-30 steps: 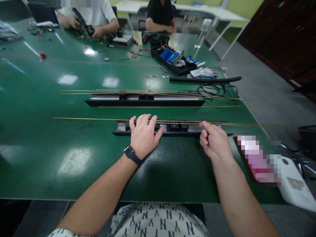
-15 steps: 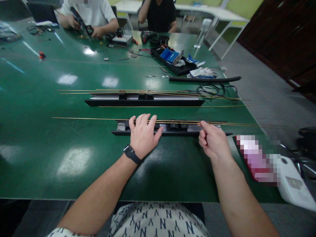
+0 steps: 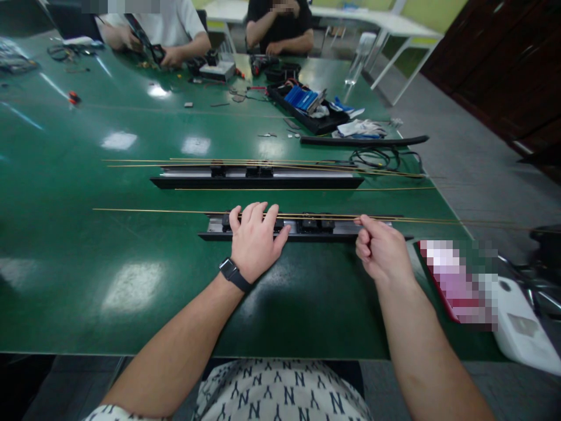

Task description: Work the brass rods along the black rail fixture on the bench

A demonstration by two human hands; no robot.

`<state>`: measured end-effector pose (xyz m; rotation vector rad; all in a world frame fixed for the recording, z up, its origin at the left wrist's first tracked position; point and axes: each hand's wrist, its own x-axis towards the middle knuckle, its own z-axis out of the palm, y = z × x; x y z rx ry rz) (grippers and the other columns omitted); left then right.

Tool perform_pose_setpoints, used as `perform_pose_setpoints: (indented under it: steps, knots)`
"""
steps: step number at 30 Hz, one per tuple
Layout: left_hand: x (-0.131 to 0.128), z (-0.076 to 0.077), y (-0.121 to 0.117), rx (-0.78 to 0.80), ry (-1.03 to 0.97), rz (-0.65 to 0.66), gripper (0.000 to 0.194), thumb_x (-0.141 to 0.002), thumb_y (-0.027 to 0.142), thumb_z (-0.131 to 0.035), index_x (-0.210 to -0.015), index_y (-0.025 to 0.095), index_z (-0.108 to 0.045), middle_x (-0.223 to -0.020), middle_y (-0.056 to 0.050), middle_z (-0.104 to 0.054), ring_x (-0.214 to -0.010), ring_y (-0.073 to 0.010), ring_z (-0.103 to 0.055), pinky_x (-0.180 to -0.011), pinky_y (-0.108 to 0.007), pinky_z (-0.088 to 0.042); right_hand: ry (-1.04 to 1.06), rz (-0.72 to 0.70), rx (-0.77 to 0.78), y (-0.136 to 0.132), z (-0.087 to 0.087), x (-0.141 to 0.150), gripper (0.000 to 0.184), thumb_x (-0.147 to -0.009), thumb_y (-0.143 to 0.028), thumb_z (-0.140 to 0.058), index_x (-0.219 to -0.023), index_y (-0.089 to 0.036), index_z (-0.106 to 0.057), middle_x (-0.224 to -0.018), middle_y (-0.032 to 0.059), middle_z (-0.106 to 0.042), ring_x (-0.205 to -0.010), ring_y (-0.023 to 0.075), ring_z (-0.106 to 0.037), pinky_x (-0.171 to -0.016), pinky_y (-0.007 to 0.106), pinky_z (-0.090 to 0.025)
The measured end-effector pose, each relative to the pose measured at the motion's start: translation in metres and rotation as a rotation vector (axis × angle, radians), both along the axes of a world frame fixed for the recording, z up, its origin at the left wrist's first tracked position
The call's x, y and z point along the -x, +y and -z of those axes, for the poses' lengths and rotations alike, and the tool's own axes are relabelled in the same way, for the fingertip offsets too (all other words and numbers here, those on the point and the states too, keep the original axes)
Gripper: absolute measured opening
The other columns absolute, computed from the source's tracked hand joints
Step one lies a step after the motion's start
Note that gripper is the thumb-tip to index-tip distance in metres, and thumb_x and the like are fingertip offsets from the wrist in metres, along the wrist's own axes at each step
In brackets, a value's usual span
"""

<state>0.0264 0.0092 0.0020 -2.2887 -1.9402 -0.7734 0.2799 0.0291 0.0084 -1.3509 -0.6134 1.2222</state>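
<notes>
A glossy green table [image 3: 109, 327] spreads beneath both hands. A long black-and-silver channel-shaped rail [image 3: 315, 238] lies on it under the left hand [image 3: 256, 240] and right hand [image 3: 380, 248]. Beyond the hands lies a second black-and-silver rail [image 3: 258, 183]. Farther off, past the right hand, lie a curved black strip [image 3: 363, 141] and white-and-blue fabric gloves [image 3: 359, 128]. A flat red-edged object [image 3: 446, 301], partly pixelated, lies right of the right hand.

Tabletop [image 3: 131, 310]: smooth, glossy, bright reflections at left. 2 channels [image 3: 258, 183] mid-frame: dark outside, silvery metal-looking inside. Rods [image 3: 131, 210] at centre: golden metallic sheen. Gloves [image 3: 360, 128], upper right: creased cloth. Bottle [image 3: 360, 58], upper right: clear, shiny.
</notes>
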Motion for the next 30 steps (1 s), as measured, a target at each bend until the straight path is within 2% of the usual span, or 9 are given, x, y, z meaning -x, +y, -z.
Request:
perform_pose_setpoints:
  steps: [12,24,30]
  knots:
    - [-0.0001,-0.0015,-0.0004,0.006,0.01,-0.002,0.044,-0.101,0.048,-0.053,-0.135,0.022,-0.063,-0.139,-0.015,-0.065,-0.135,-0.0335,-0.053,-0.12,-0.059,-0.024,-0.009,0.019,0.001,0.0004,-0.0019,-0.0022,0.016,-0.077,-0.027,-0.079,-0.079,-0.015,-0.067,-0.046,-0.0067,-0.049,-0.029,0.0054,-0.036,-0.024,0.015,-0.021]
    - [0.0001,-0.0012,-0.0003,0.011,0.017,-0.007,0.044,-0.101,0.048,-0.052,-0.135,0.022,-0.063,-0.139,-0.015,-0.065,-0.135,-0.0335,-0.053,-0.119,-0.059,-0.025,-0.026,-0.023,0.045,-0.0014,-0.0025,0.0015,0.022,-0.078,-0.033,-0.081,-0.084,-0.014,-0.07,-0.046,-0.0062,-0.05,-0.029,0.0054,-0.036,-0.025,0.015,-0.02]
    - [0.0004,-0.0013,-0.0005,0.015,-0.008,0.0,0.043,-0.1,0.046,-0.053,-0.135,0.022,-0.063,-0.139,-0.016,-0.065,-0.136,-0.0342,-0.053,-0.12,-0.06,-0.024,-0.01,-0.013,0.016,-0.0019,-0.0038,0.0018,0.021,-0.076,-0.031,-0.082,-0.082,-0.015,-0.069,-0.047,-0.0067,-0.049,-0.03,0.0051,-0.036,-0.025,0.015,-0.021]
